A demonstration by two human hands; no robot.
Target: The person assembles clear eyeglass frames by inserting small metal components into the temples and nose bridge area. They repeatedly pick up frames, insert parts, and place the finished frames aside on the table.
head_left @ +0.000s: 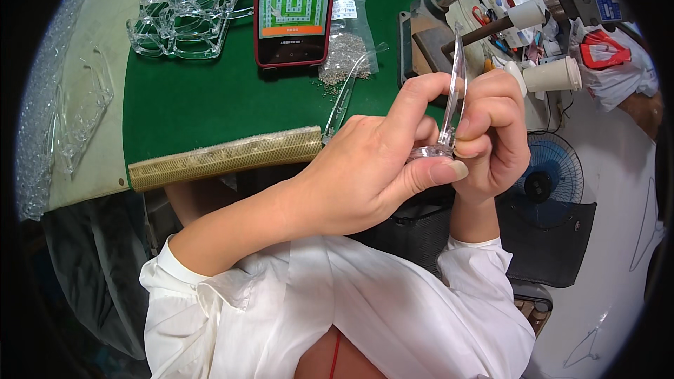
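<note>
Transparent eyeglasses (456, 88) are held up in front of me, over the near right edge of the table. My left hand (379, 168) is closed round the front of the frame, its thumb pressed along the rim. One temple rises between my two hands, and the other (342, 102) sticks out beyond the back of my left hand. My right hand (495, 130) has its fingers curled and pinches near the hinge at the base of the upright temple. Any small part between those fingertips is hidden.
A green mat (189, 109) bears a pile of transparent eyeglass frames (189, 14), a red-cased phone (292, 10) and a bag of tiny metal parts (347, 45). A mesh-patterned strip (225, 158) lines the near edge. A metal hand press (428, 35) stands right, above a fan (547, 179).
</note>
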